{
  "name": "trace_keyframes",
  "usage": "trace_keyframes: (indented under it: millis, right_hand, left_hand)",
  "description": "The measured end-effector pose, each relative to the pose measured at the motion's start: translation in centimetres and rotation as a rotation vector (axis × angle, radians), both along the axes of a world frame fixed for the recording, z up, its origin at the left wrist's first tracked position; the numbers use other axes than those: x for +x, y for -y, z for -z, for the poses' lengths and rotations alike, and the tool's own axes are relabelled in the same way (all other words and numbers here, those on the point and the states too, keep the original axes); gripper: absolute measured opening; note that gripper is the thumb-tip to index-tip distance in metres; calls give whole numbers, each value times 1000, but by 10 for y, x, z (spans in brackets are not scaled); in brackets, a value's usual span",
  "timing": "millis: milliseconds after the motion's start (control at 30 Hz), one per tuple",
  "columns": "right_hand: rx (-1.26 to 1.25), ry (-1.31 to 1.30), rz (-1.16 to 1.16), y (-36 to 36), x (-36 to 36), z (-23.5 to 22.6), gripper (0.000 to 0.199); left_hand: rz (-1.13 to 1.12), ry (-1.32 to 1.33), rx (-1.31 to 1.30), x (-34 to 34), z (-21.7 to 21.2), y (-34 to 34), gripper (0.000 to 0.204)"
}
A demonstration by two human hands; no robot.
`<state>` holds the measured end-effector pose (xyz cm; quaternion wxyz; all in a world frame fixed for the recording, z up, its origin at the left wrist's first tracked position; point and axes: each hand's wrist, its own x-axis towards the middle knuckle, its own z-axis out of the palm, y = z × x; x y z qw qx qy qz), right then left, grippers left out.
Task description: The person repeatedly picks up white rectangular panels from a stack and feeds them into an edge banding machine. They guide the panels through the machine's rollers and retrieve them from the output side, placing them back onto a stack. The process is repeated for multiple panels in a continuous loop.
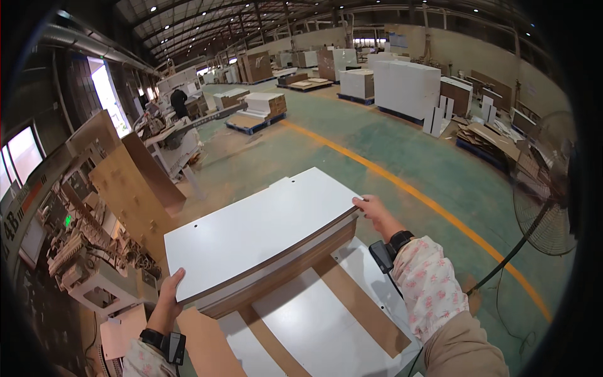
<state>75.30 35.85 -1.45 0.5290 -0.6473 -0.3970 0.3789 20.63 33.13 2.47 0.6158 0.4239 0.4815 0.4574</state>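
A white rectangular board with small dark holes lies flat on top of a stack of similar boards. My left hand grips the board's near left corner, the thumb over its edge and the other fingers mostly hidden. At the right end, my right hand is closed on the far right corner, thumb on top. Below the stack, more white panels lie side by side, with brown strips showing between them.
To the left stands a machine with cables, beside a leaning brown panel. A large fan is at the right. Palleted boards and a tall white stack stand farther off. A person in dark clothes is at the far left.
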Motion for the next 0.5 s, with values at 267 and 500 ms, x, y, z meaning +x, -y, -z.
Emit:
trace_keyframes:
  millis: [267,500]
  right_hand:
    - [16,-73,33,-8,-9,36,35]
    - [173,-60,174,-9,-23,53,37]
  left_hand:
    - [-52,-186,-118,-21,43,-24,47]
    - [-248,-796,1,-73,49,-48,57]
